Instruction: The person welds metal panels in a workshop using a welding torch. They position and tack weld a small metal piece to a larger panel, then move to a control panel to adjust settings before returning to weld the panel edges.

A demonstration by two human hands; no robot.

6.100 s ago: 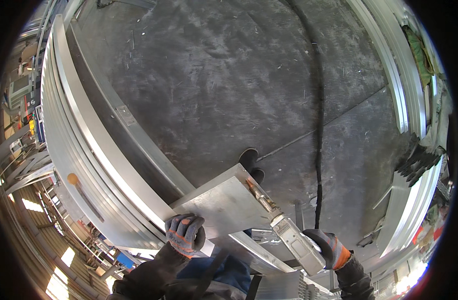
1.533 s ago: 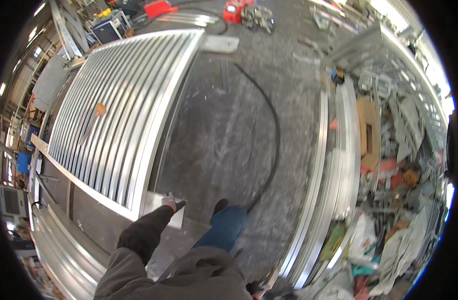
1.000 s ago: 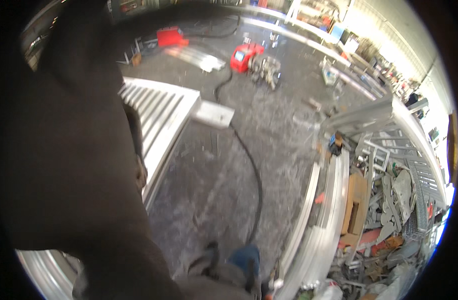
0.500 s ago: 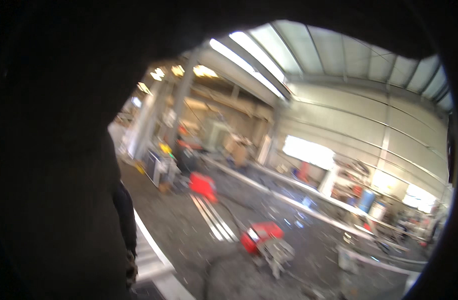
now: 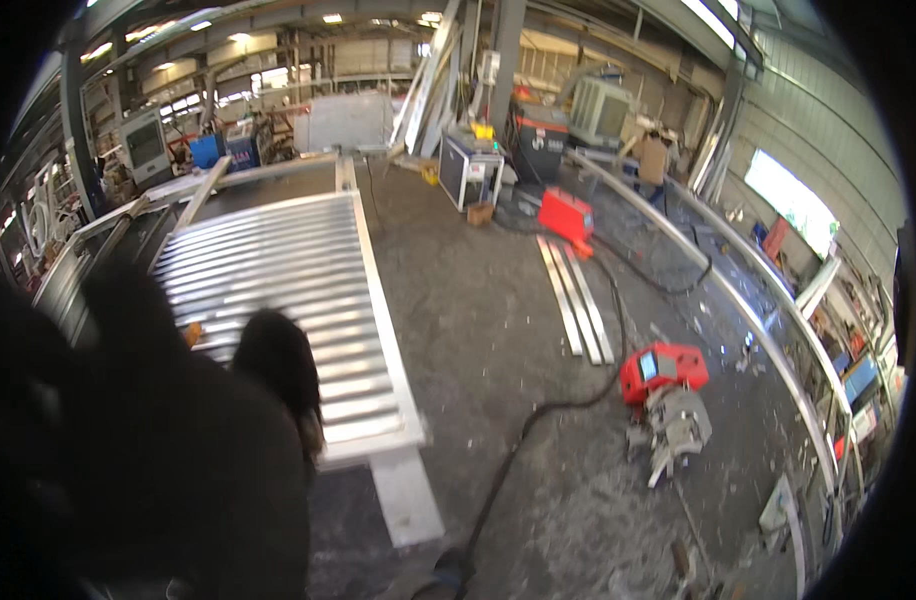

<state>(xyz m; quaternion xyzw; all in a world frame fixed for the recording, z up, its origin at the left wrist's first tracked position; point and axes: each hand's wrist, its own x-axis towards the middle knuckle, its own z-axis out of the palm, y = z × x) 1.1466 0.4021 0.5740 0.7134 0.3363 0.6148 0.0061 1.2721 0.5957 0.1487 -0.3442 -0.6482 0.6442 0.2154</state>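
My left hand point(image 5: 183, 430) is a large, dark, blurred shape close in front at the lower left. Its fingers look spread, and I make out nothing held in them. Behind it, partly covered, lies a ribbed silvery metal panel point(image 5: 353, 345) in a pale frame. A small orange thing point(image 5: 193, 334) shows on the panel beside the fingers. My right hand is out of sight.
A red machine point(image 5: 668, 370) with a grey metal part point(image 5: 678, 425) against it sits on the floor. A black cable point(image 5: 528, 430) runs past. Farther off are three pale strips point(image 5: 576, 305), a red box point(image 5: 566, 215), a small cabinet point(image 5: 468, 170) and long rails point(image 5: 778, 330).
The dark shape that covered the left and top has drawn down to the lower left, and spread fingers now show. The view has levelled and swung left, bringing the ribbed panel into sight.
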